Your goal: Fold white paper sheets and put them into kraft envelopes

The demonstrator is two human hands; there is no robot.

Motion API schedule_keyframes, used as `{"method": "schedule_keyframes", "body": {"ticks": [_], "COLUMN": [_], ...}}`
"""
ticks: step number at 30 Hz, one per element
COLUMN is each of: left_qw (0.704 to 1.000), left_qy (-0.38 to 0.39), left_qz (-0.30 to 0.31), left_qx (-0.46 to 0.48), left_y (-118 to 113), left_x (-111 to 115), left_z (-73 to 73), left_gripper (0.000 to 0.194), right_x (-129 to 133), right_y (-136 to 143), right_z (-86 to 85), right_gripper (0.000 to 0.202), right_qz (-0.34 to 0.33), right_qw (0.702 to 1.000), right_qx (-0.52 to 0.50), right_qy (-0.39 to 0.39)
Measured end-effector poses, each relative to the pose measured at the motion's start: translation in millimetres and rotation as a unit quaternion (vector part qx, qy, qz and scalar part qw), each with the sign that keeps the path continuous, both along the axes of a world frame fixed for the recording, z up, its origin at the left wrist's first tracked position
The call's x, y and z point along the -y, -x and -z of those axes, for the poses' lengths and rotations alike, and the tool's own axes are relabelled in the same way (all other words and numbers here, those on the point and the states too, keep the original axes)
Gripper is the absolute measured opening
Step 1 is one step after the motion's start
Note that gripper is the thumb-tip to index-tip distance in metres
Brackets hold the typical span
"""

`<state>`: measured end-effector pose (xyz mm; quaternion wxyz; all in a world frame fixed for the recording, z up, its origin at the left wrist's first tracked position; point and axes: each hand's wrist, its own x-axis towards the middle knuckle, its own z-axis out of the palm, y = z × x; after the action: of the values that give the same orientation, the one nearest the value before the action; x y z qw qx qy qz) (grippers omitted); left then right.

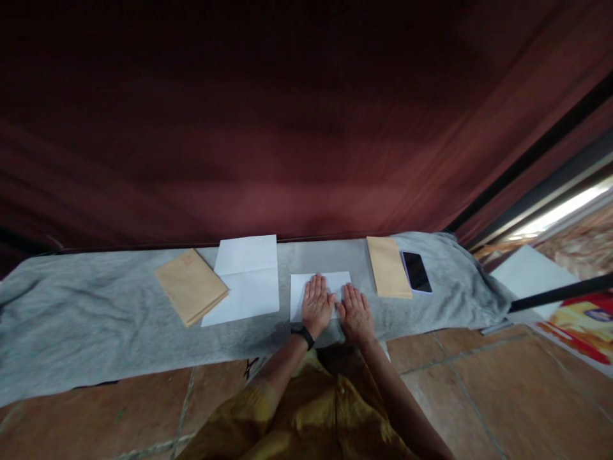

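Observation:
A small white sheet of paper (297, 295), seemingly folded, lies on the grey cloth in front of me. My left hand (316, 303) rests flat on its middle, fingers stretched out and pointing away from me. Beside it, my right hand (355, 313) lies flat over the paper's right end, its thumb close to the left thumb. Neither hand grips anything. To the left is a larger white sheet (251, 281) with a crease across it, and a brown envelope stack (189, 287) overlaps its left side.
Grey cloth (110, 313) covers the long narrow surface. On the right lie more brown envelopes (389, 268) and a phone (417, 273) touching them. A dark red curtain-like wall (306, 160) rises behind. Tiled floor (460, 383) and a black bar (560, 294) are nearby.

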<state>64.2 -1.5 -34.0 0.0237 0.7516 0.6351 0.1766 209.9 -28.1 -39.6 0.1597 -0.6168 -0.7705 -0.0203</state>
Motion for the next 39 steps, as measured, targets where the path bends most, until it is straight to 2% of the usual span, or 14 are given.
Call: {"method": "schedule_keyframes", "body": {"ticks": [7,11,15,20,23,29,39], "left_qw": [0.998,0.997,0.997,0.996,0.995,0.996,0.997], "left_qy": [0.004,0.0,-0.001,0.017,0.02,0.014,-0.001], "left_qz": [-0.05,-0.064,-0.062,-0.058,-0.061,-0.061,-0.068], "left_qx": [-0.036,-0.046,-0.052,-0.07,-0.073,-0.066,-0.037], "left_y": [36,43,42,43,42,41,42], "left_x": [-1,3,4,4,5,4,4], "left_z": [-2.0,-2.9,-4.0,-5.8,-7.1,-7.5,-6.1], "left_gripper": [0.061,0.06,0.059,0.056,0.056,0.058,0.061], "right_x": [1,-1,-15,-38,-44,-48,-52], "right_y": [-1,6,28,64,72,53,20], "right_z": [3.1,-0.1,-10.2,-17.4,-12.8,-0.4,8.6], "right_gripper": [0.056,0.055,0.055,0.05,0.049,0.053,0.056], "right_qz": [-0.003,0.021,0.046,-0.078,-0.091,-0.08,-0.018], "right_qw": [1.0,1.0,0.998,0.996,0.995,0.997,0.999], "right_qx": [-0.005,-0.012,-0.022,-0.03,-0.028,-0.008,0.0], "right_qy": [-0.016,-0.003,0.026,0.037,0.021,-0.017,-0.042]}}
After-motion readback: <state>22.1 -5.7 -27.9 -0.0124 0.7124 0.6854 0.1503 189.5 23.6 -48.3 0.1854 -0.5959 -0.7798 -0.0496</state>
